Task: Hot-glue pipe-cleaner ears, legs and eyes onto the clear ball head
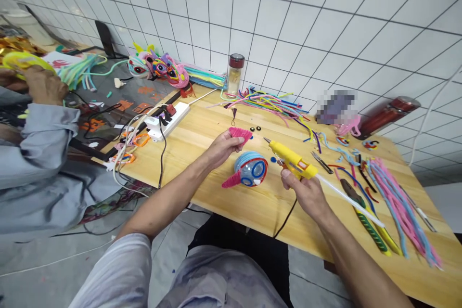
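My left hand [225, 147] is closed on a pink fuzzy pipe-cleaner piece [241, 133], flat and pointed, held above the table. My right hand [303, 190] grips a yellow hot glue gun [292, 158] whose nozzle points left toward the pink piece, apart from it. A long clear glue stick [348, 199] sticks out of the gun's back end. Between my hands a round clear ball [249, 173] rests on the wood, wrapped in part with light blue pipe cleaner. It carries blue rings, a red line and a pink pointed piece [231, 180] on its left side.
Two small black rings [255, 129] lie behind the ball. Pliers with green handles [371, 226], snips [322, 162] and pipe-cleaner bundles [400, 209] lie at right. A white power strip [168, 121] with cords is at left. A glass bottle [236, 74] stands by the wall. A co-worker's hands [43, 82] work at far left.
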Tool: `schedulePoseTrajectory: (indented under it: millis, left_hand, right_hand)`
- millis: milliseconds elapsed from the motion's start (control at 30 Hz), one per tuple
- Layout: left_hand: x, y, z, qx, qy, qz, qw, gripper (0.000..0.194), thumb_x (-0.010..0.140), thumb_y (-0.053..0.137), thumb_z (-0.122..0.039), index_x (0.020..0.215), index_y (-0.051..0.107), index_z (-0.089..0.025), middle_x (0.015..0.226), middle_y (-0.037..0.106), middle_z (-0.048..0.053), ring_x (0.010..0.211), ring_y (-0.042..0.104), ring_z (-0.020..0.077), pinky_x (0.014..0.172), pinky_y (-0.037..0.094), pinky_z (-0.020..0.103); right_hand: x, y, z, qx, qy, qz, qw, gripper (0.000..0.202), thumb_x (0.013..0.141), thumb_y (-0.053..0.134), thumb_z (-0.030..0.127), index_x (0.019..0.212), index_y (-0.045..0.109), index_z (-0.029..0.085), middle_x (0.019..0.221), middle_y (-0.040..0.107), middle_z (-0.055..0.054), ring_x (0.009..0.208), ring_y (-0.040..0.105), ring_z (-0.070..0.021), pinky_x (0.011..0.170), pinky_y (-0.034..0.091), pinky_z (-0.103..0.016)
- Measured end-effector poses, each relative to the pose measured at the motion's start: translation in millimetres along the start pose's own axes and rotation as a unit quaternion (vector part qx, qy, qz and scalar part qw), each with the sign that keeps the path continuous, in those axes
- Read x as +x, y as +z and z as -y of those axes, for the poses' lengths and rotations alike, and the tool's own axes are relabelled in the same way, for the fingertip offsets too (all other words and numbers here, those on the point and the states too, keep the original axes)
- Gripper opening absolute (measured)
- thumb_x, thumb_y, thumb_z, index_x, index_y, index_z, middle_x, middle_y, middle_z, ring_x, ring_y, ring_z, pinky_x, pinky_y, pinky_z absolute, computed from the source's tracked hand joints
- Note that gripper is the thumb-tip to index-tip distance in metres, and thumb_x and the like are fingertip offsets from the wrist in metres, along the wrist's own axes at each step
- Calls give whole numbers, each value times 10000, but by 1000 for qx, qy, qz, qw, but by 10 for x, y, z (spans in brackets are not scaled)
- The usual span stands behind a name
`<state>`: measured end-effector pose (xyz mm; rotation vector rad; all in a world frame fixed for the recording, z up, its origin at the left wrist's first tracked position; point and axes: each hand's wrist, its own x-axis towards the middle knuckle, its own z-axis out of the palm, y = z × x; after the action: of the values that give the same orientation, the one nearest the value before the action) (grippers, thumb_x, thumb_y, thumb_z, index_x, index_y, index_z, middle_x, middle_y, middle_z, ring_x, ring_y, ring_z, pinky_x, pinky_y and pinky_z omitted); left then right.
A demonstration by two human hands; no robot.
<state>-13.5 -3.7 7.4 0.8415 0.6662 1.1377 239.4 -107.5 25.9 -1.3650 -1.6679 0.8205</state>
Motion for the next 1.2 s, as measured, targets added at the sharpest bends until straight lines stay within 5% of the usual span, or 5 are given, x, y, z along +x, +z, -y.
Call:
schedulePoseTrajectory:
  millis: [300,500,1200]
  left_hand:
    - [-16,-1,-15,-9,-34,-11,999,438,612,1000,-425,787,736,-122,756,696,15,601,464,50,527,297,194]
    - [-64,23,-105,-36,-92,43,994,492,625,1002,-484,781,712,-119,631,560,-50,498,347,18,473,232,184]
    - [-112,21,-125,-24,-117,110,987,528,695,961,-546,687,634,-132,586,450,-59,503,316,26,468,209,186]
  right_hand:
    - [24,43,-7,-128,-110,5,986,168,1007,646,396,1003,681,231,759,657,16,619,595,-159,626,492,-293]
    - [2,86,-113,-187,-197,6,962,134,1016,630,313,1129,673,254,843,730,-4,666,678,-183,651,529,-294]
    - [16,112,-98,-123,-179,4,976,178,982,633,299,812,602,255,722,609,-11,618,609,-199,584,473,-346]
